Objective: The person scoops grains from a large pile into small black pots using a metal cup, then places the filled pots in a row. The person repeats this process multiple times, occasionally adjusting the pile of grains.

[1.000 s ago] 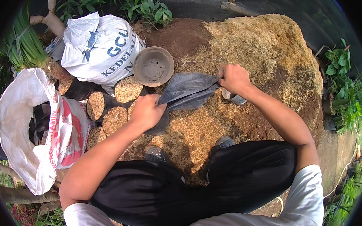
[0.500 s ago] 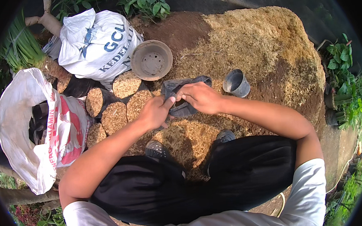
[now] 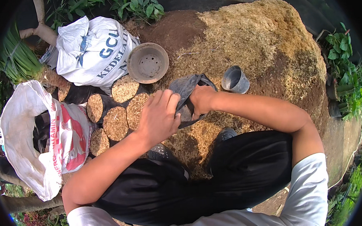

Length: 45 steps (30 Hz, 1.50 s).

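Between my hands is a black plastic grow bag point(image 3: 183, 88), its mouth spread apart and turned toward the right. My left hand point(image 3: 159, 116) grips the bag's left side, fingers bent against the plastic. My right hand point(image 3: 202, 99) reaches into the mouth; its thumb points down, and the other fingers are mostly hidden inside. Just right of it a small dark pot point(image 3: 235, 80) leans on the heap of light, chaffy planting mix point(image 3: 255, 34). Left of my left hand stand several filled black grow bags point(image 3: 115, 122) topped with the same mix.
A round grey-brown pot point(image 3: 148, 63) with drain holes lies beyond my hands. A white printed sack point(image 3: 98, 51) sits at the far left, and an open white-and-red sack point(image 3: 66, 132) holds black plastic nearer. My shoes point(image 3: 160, 152) rest at the heap's near edge. Leafy plants point(image 3: 341, 61) border the right.
My hands have moved apart from their meeting point at the bag's edge. The bag's mouth has opened wider, and my right hand has gone inside it. My left hand has shifted onto its left side.
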Available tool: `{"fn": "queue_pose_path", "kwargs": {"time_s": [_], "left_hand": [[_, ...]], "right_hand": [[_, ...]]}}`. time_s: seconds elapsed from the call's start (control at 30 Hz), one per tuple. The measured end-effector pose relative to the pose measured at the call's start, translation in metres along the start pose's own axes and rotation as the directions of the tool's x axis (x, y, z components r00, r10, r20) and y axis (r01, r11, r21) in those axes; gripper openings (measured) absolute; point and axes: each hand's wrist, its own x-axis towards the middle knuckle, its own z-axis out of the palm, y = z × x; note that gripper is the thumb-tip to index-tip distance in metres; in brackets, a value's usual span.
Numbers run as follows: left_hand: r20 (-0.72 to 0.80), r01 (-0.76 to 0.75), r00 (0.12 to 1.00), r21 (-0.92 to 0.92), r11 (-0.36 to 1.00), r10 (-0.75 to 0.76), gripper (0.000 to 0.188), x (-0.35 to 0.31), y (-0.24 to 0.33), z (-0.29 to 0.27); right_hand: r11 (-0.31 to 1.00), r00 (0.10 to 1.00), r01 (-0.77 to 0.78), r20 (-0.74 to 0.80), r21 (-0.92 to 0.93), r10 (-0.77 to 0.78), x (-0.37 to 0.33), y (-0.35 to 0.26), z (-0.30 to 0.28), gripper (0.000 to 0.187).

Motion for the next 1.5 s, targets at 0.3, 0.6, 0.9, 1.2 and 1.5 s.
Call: {"fn": "queue_pose_path", "kwargs": {"time_s": [0.3,0.6,0.9,1.2,1.5], "left_hand": [[0.957,-0.345,0.261,0.212,0.914,-0.123,0.035,0.052,0.019,0.031],[0.845,-0.047,0.504,0.235,0.971,-0.18,0.034,0.04,0.017,0.096],[0.895,0.261,0.374,0.149,0.954,-0.243,0.034,0.02,0.007,0.14],[0.986,0.258,0.165,-0.054,0.965,0.011,0.058,0.004,0.032,0.148],[0.846,0.106,0.437,0.288,0.952,-0.304,0.047,0.007,0.051,0.114]], "right_hand": [[0.993,0.997,0.017,0.073,-0.117,-0.009,-0.01,0.0,-0.007,0.101],[0.983,0.996,-0.014,0.088,-0.186,0.031,-0.007,-0.003,0.017,0.089],[0.984,0.999,-0.021,0.036,-0.178,0.027,0.005,0.02,0.058,0.05],[0.988,0.994,0.07,-0.087,0.135,-0.059,0.038,0.038,0.088,0.045],[0.99,0.97,0.066,0.241,-0.124,-0.035,0.018,0.028,0.08,0.061]]}}
